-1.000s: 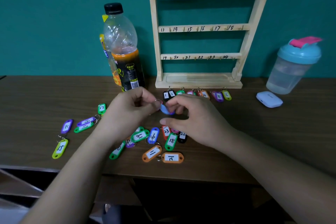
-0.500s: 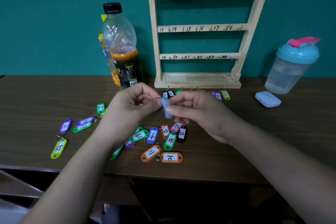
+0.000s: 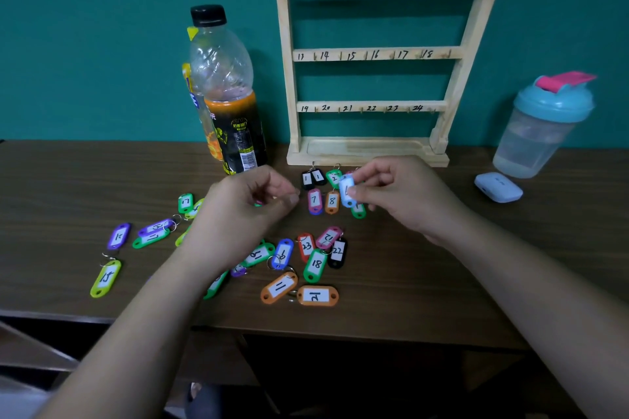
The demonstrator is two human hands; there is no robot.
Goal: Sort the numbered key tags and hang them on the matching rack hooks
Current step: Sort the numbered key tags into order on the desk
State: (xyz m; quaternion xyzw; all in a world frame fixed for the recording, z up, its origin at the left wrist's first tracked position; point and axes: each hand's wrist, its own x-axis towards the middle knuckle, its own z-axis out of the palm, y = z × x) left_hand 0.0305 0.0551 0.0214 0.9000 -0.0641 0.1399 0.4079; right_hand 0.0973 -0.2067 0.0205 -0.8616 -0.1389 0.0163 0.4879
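Light-blue plastic key tag [image 3: 346,192] — pinched between thumb and fingertips of right hand [image 3: 405,201], above the row of tags [image 3: 315,201] lying just before the base edge of the pale wooden hook rack [image 3: 282,44]. Left hand [image 3: 245,211] near, apart from the tag, fingers curled, tips close; contents not discernible. Loose coloured tags [image 3: 316,264] towards the front edge of the dark brown wooden table [image 3: 68,173] — open tabletop right of the right hand.

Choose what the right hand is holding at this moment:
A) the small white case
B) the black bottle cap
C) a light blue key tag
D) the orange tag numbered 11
C: the right hand pinches the light blue key tag between thumb and fingers, lifted above the table.
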